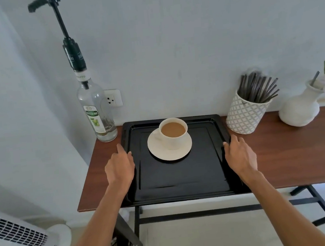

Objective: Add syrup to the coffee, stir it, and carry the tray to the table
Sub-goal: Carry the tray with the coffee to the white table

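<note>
A black tray (180, 179) lies on the brown wooden table (294, 148). On its far half a white cup of milky coffee (173, 130) stands on a white saucer (170, 152). My left hand (120, 166) rests on the tray's left rim, fingers curled over the edge. At the right rim my right hand (240, 154) does the same. A clear syrup bottle with a tall black pump (95, 110) stands at the table's far left corner, beside the tray.
A patterned white holder with several dark stir sticks (247, 111) stands right of the tray, and a white vase with flowers (301, 105) further right. The wall is close behind. A white tower fan (18, 234) stands on the floor at the left.
</note>
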Demonstrator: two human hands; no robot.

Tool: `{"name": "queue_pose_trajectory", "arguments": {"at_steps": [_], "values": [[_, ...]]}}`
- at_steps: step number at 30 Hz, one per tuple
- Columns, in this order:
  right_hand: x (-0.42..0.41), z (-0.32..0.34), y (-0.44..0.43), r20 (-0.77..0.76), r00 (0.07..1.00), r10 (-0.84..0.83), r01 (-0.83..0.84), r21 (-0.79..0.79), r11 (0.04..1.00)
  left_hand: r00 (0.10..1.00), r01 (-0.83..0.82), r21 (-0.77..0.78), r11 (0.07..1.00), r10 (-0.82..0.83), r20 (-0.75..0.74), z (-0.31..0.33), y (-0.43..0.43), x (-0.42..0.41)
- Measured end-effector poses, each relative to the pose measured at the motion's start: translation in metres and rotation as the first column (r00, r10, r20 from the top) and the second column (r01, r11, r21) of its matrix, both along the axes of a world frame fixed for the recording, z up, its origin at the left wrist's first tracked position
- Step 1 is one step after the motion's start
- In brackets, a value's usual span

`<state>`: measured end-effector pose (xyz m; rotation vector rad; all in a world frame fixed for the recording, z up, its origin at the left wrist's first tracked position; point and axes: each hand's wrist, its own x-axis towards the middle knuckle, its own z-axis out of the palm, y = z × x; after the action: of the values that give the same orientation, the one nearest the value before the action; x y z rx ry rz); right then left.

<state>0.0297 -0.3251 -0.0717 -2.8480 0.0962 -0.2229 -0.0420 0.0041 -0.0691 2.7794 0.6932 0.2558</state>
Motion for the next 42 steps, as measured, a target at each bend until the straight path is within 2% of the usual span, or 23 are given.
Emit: {"name": "queue_pose_trajectory", "arguments": {"at_steps": [5, 9, 22, 37, 42], "values": [[0.004, 0.0, -0.004, 0.003, 1.0, 0.0, 0.0, -0.014, 1.0, 0.996, -0.014, -0.063, 0.998, 0.02, 0.087, -0.002, 0.003, 0.002], [0.008, 0.003, -0.008, -0.023, 1.0, 0.021, -0.019, 0.058, 0.998, 0.993, -0.019, -0.096, 0.995, 0.03, 0.114, 0.0, 0.001, 0.001], [-0.005, 0.01, -0.016, -0.014, 0.996, 0.088, -0.087, 0.103, 0.991, 0.984, -0.086, -0.183, 0.979, 0.113, 0.141, 0.0, -0.01, -0.036], [-0.043, 0.026, 0.016, 0.047, 0.947, 0.316, -0.32, 0.114, 0.941, 0.906, -0.222, -0.295, 0.929, 0.309, 0.29, 0.004, 0.001, -0.144], [-0.057, 0.032, 0.051, 0.049, 0.907, 0.418, -0.421, 0.12, 0.899, 0.844, -0.314, -0.286, 0.905, 0.404, 0.354, 0.005, 0.018, -0.185]]}}
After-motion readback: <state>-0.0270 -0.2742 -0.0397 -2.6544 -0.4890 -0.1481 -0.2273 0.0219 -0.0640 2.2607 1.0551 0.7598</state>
